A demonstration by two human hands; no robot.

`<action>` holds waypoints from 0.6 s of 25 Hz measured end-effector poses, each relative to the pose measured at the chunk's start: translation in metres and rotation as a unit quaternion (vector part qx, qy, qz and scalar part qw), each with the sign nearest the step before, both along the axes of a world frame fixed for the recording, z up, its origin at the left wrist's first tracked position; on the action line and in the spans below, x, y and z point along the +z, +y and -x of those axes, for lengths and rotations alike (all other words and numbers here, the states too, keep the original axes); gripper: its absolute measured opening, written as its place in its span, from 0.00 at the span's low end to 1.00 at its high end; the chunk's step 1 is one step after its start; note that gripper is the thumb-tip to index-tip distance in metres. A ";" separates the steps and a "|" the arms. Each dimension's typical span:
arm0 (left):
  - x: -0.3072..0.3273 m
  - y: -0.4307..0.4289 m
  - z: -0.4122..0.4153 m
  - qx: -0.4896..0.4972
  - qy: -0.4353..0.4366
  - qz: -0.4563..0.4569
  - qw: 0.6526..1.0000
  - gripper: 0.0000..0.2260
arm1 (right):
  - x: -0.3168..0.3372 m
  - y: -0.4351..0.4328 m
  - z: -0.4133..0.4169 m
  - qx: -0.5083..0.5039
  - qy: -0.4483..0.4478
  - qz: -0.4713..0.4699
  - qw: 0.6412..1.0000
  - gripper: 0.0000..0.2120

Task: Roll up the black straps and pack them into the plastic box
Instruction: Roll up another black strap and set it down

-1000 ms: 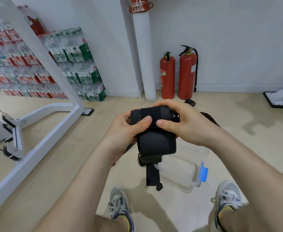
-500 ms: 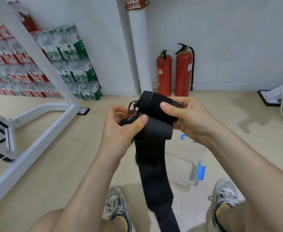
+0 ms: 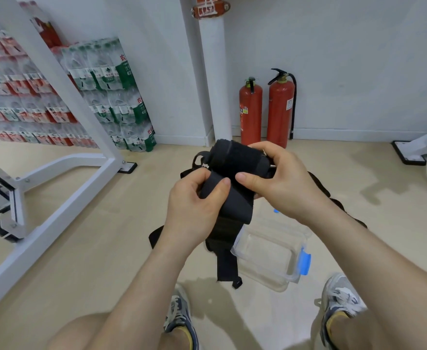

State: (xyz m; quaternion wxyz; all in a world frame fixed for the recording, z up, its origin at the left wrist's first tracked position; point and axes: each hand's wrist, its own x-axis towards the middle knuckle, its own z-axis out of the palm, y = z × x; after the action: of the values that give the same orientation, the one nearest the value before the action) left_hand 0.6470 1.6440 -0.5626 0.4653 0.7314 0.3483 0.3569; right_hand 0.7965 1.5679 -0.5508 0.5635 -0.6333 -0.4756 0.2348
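I hold a wide black strap (image 3: 235,165) in front of me, partly wound into a thick roll. My right hand (image 3: 280,180) grips the roll from the right, thumb across its front. My left hand (image 3: 197,205) pinches the loose band just below the roll. A narrow tail (image 3: 226,266) with a small end tab hangs down toward the floor. The clear plastic box (image 3: 270,256) with a blue latch (image 3: 304,261) lies open on the floor under my hands. More black straps (image 3: 333,195) lie on the floor behind my right forearm, mostly hidden.
A white metal frame (image 3: 63,173) stands to the left, with shrink-wrapped bottle packs (image 3: 101,97) stacked against the wall behind it. Two red fire extinguishers (image 3: 265,109) stand by a white pipe (image 3: 213,79). Another white stand foot (image 3: 419,150) is far right. My shoes (image 3: 341,301) flank the box.
The long band that hung down half a second ago is shorter now, more of it wound onto the roll. Both hands have shifted slightly around the roll.
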 end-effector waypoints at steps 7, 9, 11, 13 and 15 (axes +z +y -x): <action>0.005 -0.005 0.004 -0.051 -0.074 0.234 0.968 0.25 | -0.013 0.003 0.007 -0.010 -0.123 -0.096 0.988 0.19; 0.006 -0.005 0.003 -0.046 -0.076 0.275 0.957 0.31 | -0.014 0.002 0.013 0.004 -0.101 -0.094 0.990 0.21; 0.007 -0.005 0.002 -0.030 -0.074 0.287 0.955 0.29 | -0.015 0.005 0.016 0.031 -0.021 -0.061 0.997 0.20; 0.005 -0.003 0.003 -0.025 -0.062 0.274 0.959 0.24 | -0.010 0.005 0.011 0.090 0.132 -0.001 0.987 0.17; 0.003 -0.002 0.007 -0.052 -0.042 0.239 0.969 0.16 | -0.004 0.002 -0.003 0.150 0.198 0.055 0.967 0.12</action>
State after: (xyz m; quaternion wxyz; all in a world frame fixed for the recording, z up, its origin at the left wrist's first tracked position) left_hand 0.6403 1.6424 -0.5594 0.6587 0.6002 0.3650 0.2694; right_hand 0.7993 1.5695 -0.5550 0.5690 -0.5260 -0.4305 0.4629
